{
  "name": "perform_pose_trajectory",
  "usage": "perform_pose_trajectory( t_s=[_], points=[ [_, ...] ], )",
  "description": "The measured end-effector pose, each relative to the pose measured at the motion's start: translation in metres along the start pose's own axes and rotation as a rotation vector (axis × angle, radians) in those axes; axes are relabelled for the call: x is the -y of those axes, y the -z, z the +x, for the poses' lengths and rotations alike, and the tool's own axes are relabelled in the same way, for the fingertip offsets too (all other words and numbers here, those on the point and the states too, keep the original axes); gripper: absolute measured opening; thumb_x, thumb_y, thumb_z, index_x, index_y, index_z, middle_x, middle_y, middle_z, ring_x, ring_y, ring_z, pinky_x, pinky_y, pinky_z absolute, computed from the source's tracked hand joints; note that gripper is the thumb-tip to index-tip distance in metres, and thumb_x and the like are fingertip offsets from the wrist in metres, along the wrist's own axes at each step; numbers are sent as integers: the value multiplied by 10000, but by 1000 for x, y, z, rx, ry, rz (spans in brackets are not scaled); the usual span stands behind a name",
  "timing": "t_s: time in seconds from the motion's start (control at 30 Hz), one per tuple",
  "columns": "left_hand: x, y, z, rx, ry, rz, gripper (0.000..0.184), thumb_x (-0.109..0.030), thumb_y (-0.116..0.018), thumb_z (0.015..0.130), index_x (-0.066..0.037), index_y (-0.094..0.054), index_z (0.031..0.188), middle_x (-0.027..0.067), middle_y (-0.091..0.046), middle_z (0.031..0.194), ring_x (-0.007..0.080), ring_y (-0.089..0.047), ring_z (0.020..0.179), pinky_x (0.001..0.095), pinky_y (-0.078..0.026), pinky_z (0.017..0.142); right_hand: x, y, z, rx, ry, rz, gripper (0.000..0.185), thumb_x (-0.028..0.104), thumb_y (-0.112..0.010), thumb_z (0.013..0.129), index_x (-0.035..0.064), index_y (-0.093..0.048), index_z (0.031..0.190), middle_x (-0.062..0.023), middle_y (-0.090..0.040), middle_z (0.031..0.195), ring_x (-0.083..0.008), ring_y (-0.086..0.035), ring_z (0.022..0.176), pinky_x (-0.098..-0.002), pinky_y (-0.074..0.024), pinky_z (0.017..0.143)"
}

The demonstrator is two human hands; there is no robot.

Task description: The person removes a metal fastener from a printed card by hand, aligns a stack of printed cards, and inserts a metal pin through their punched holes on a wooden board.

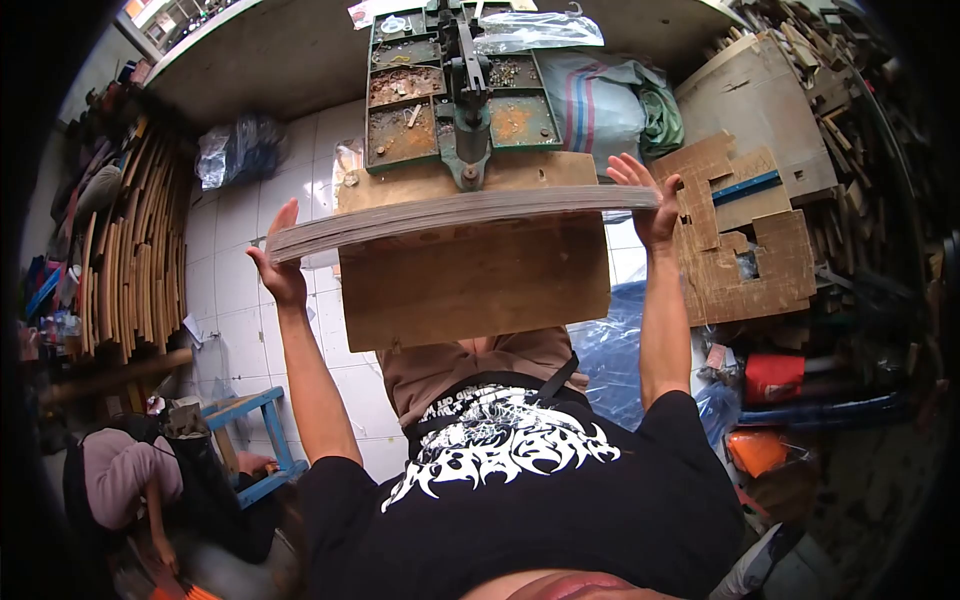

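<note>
A long stack of thin grey-brown sheets is held on edge across the front of my body, above a brown board. At its left end, my left hand presses with the palm, thumb on the near side and fingers pointing up. My right hand bears against the right end, its fingers raised and spread a little. Just beyond the stack stands a dark green metal machine with a vertical arm, fixed over the board. Part of the board is hidden behind the stack.
Behind the machine's base are green trays with small bits. Cut wooden panels lean at right, near a white sack. Wood strips stand at left. Another person sits at lower left by a blue frame.
</note>
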State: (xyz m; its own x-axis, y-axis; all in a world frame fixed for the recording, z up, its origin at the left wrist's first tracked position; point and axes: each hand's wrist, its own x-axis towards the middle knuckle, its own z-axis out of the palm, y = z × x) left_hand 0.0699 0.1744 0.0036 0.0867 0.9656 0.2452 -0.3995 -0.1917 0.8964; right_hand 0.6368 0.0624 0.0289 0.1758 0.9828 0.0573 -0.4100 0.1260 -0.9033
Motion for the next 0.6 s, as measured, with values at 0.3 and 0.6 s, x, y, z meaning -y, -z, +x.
perform_pose_trajectory(
  t_s=[0.3,0.6],
  points=[
    [11,15,7,-99,84,116,921,-696,-97,940,37,-563,1244,203,-615,1233,286,-586,1143,357,-435,985,-10,15,1,-45,-43,-59,978,795,-242,865,-75,-594,1142,-250,-595,1222,-312,-572,1130,-410,-418,1000],
    [30,17,8,-304,16,136,827,-665,-141,961,-30,-666,886,-1,-577,643,88,-425,531,225,-304,481,-43,44,19,-435,158,89,839,669,-201,950,-14,-602,672,-128,-613,690,-255,-583,708,-351,-469,729]
  ],
)
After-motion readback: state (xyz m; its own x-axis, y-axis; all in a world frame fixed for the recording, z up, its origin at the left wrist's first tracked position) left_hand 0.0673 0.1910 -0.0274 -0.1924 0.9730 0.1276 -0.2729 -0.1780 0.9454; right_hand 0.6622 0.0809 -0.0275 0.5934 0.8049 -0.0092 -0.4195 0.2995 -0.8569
